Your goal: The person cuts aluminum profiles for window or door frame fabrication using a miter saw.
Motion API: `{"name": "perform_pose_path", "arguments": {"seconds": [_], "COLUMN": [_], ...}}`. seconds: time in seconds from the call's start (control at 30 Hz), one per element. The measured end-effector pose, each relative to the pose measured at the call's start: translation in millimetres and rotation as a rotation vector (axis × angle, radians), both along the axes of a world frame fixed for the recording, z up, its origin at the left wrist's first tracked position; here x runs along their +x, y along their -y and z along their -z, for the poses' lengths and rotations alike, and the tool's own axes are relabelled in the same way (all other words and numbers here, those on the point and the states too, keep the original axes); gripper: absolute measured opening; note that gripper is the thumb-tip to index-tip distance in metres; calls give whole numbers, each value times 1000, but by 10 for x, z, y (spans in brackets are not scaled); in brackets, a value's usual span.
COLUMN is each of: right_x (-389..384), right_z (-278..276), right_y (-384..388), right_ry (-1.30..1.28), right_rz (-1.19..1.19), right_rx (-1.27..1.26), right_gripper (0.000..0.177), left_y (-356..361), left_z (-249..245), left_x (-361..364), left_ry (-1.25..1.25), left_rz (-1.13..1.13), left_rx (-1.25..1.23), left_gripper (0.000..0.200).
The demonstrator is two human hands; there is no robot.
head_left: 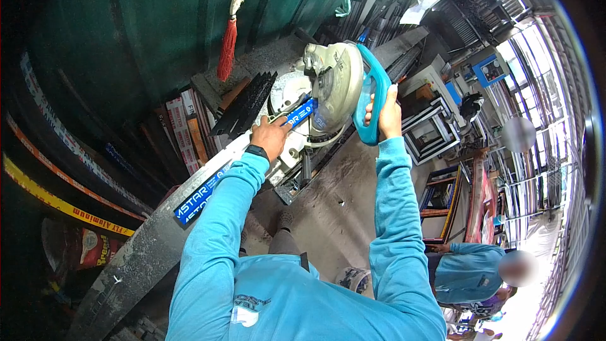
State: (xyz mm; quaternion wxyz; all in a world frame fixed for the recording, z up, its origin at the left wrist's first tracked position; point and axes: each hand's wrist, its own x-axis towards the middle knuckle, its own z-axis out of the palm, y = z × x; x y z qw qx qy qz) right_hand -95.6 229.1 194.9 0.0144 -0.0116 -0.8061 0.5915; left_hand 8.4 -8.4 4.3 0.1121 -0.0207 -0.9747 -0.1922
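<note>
A miter saw (334, 85) with a beige guard and a teal handle (372, 104) stands at the bench. My right hand (390, 113) is wrapped round the teal handle. Under the saw's guard runs a long piece covered in blue printed film (201, 197), which lies along the bench at a slant. My left hand (270, 137) rests on this blue piece beside the saw, its fingers partly spread and pressing on it. The saw blade is mostly hidden by the guard.
The grey bench (148, 240) extends to the lower left. Dark and printed profiles lean by a green wall (158, 19). A red tassel (227, 50) hangs above. Frames (432, 132) stand at the right. Another person (470, 271) in a blue shirt is at the lower right.
</note>
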Motion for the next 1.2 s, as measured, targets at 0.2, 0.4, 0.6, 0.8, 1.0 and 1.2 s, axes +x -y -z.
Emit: {"name": "perform_pose_path", "arguments": {"seconds": [0.2,0.4,0.6,0.8,1.0,1.2], "right_x": [3,0,6,181,238,292], "right_z": [65,194,353,302,403,462], "right_y": [-22,-41,-77,-33,-60,-56], "right_ry": [-9,-5,-35,-78,-110,-148], "right_rz": [2,2,78,53,65,67], "right_rx": [0,-17,-25,-22,8,1], "right_gripper": [80,81,80,77,75,78], "left_y": [-3,1,1,0,-17,-20], "left_z": [18,37,163,91,62,77], "left_x": [-11,-6,-77,-63,-39,-49], "left_ry": [0,-20,-77,-78,-88,-120], "left_rz": [3,-23,31,53,50,47], "left_rx": [12,19,96,47,9,-9], "left_gripper": [37,40,42,40,38,38]}}
